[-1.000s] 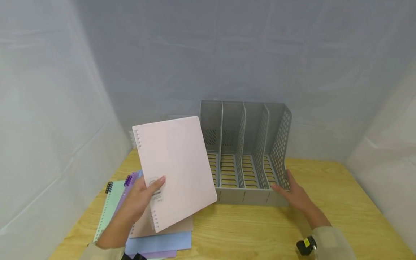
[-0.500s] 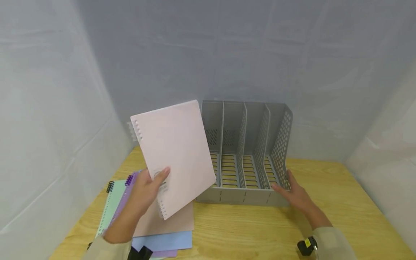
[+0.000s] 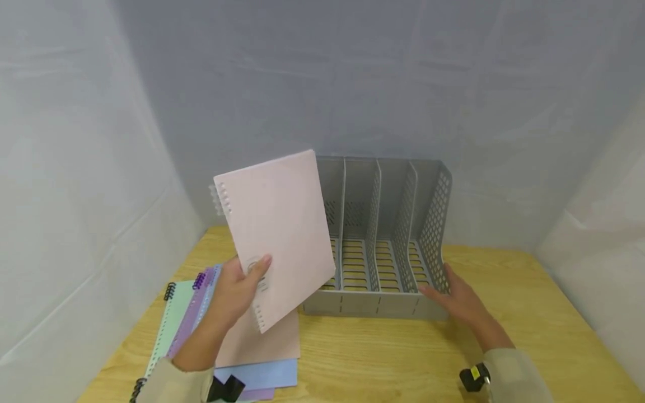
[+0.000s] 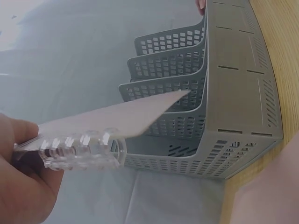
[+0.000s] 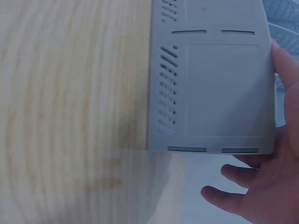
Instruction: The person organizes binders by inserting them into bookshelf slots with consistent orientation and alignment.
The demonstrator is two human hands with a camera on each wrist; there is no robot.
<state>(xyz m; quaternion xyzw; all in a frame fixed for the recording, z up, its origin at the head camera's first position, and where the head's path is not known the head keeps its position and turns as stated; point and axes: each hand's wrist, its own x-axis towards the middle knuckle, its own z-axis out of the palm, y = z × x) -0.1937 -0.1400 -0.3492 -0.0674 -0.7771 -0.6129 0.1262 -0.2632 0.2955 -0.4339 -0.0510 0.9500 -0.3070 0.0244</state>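
My left hand (image 3: pixel 237 291) pinches a pale pink spiral notebook (image 3: pixel 279 235) by its bound edge, thumb on the front cover. The notebook is raised and tilted, overlapping the left end of a grey file organizer (image 3: pixel 378 305) in the head view. Clear plastic coils (image 4: pixel 84 149) show along its spine in the left wrist view. At the organizer's right front corner, my right hand (image 3: pixel 461 299) grips the edge, its thumb over the front rim. In the right wrist view the organizer's front panel (image 5: pixel 224 88) stands on the table beside that hand (image 5: pixel 275 182).
Below the left forearm lies a fanned pile with a green notebook (image 3: pixel 173 319), a purple notebook (image 3: pixel 194 308), a blue notebook (image 3: pixel 272 374) and a pinkish-brown notebook (image 3: pixel 267 344). Upright dividers (image 3: pixel 375 224) split the organizer into slots. White sheeting (image 3: pixel 504 112) surrounds the wooden table (image 3: pixel 529 313).
The left hand has lifted the pink notebook up and slightly right, toward the organizer. The right hand stays at the organizer's corner.
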